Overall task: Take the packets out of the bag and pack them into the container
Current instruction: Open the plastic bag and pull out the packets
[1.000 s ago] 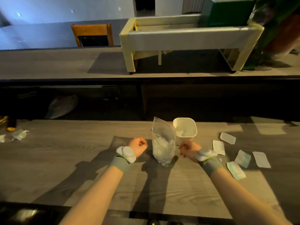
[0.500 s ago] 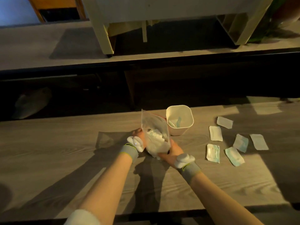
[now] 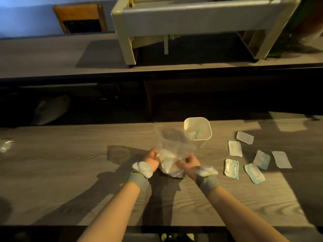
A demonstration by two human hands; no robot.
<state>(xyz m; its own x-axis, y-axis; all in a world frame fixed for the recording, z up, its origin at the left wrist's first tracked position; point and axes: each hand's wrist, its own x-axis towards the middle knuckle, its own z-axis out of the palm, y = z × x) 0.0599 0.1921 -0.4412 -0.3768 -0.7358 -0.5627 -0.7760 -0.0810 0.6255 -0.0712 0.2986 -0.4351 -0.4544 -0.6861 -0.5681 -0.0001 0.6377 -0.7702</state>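
A clear plastic bag [image 3: 172,145] stands on the wooden table with white packets bunched in its bottom. My left hand [image 3: 153,158] grips the bag's lower left side and my right hand [image 3: 189,163] grips its lower right side. Just behind the bag, to the right, stands a white square container [image 3: 197,129] with a packet inside. Several flat packets [image 3: 235,148] lie loose on the table to the right of my right hand, some white, some with teal print [image 3: 254,172].
A crumpled clear wrapper [image 3: 5,145] lies at the table's far left edge. Beyond a dark gap is a second table with a cream plastic bench-like frame [image 3: 192,27] on it and a wooden chair [image 3: 80,18] behind.
Both hands moved in from beside the bag and took hold of its lower part. The bag's top now leans toward the container. My view has tilted down.
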